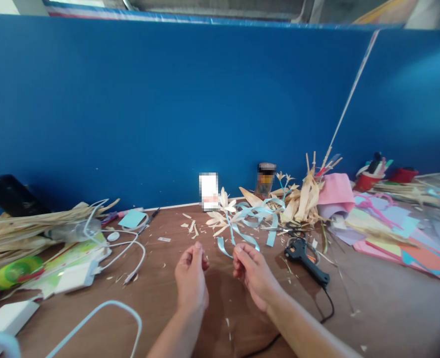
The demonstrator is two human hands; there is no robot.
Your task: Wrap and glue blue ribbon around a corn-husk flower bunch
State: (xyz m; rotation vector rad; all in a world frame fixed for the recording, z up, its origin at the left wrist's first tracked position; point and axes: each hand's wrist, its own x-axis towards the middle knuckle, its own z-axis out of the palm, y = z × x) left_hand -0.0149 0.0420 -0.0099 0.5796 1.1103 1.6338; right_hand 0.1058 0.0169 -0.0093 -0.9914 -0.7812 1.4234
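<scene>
My right hand (252,271) pinches the lower end of a thin stem wrapped in light blue ribbon (230,223). Pale cream petals of a dried-husk flower (225,204) spread from the top of that stem. A loose tail of blue ribbon (220,244) curls beside the right fingertips. To the left, my left hand (193,273) is raised over the table with thumb and fingers pressed together. Whether anything small is between them is hidden. The two hands are apart. Right of my right hand lies a black glue gun (305,261) with its cord.
Scissors (289,228) and a dried-husk bundle (305,204) are behind the glue gun. Coloured paper sheets (402,243) cover the right side. White cables (134,238), a white adapter (76,278) and husk strips (29,231) occupy the left. A blue partition (149,99) stands behind the brown table (160,293).
</scene>
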